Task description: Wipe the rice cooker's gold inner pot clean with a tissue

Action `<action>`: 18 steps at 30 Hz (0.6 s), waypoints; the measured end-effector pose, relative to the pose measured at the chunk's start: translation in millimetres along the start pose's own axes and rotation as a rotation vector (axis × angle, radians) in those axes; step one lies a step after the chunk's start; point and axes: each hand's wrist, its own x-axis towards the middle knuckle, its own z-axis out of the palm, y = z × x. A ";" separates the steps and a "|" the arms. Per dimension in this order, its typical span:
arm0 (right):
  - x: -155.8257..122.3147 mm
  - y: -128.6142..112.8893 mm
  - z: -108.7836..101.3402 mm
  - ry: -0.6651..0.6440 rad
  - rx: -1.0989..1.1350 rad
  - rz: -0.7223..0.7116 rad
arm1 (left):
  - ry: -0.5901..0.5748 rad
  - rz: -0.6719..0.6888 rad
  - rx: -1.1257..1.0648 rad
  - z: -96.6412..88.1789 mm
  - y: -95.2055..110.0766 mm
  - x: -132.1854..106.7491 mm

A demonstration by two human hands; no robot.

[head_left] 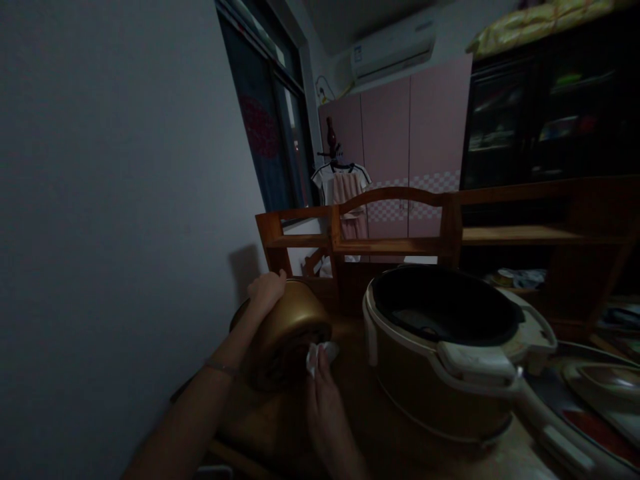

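Observation:
A gold-coloured round cooking pot lies tilted on its side on the wooden table, its darker base turned partly toward me. My left hand grips its upper edge, the fingers hooked over the far side and partly hidden. At the pot's lower right, my right hand pinches a crumpled white tissue or cloth close to the base; whether it touches the pot is hard to tell in the dim light. To the right stands an open electric cooker body with a pale rim and dark interior.
A detached cooker lid lies at the right edge. Behind the table rises a wooden shelf rail. The white wall runs close on the left. Farther back are a pink wardrobe and clothes on a stand.

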 end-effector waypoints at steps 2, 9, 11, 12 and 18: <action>12.1 -13.6 -14.9 0.100 0.058 0.023 | 0.004 -0.002 -0.001 0.0 0.0 -0.6; 38.2 -13.6 -16.3 0.201 0.305 -0.016 | 0.023 -0.008 0.000 -1.4 2.0 -5.1; 42.6 0.2 -4.2 0.212 0.388 0.054 | 0.027 -0.014 -0.001 -2.4 2.1 -6.4; 44.3 6.0 1.0 0.219 0.406 0.073 | 0.027 -0.016 -0.002 -2.8 1.9 -6.9; 45.3 17.1 12.9 0.234 0.426 0.077 | 0.022 -0.030 -0.003 -3.8 -0.6 -7.6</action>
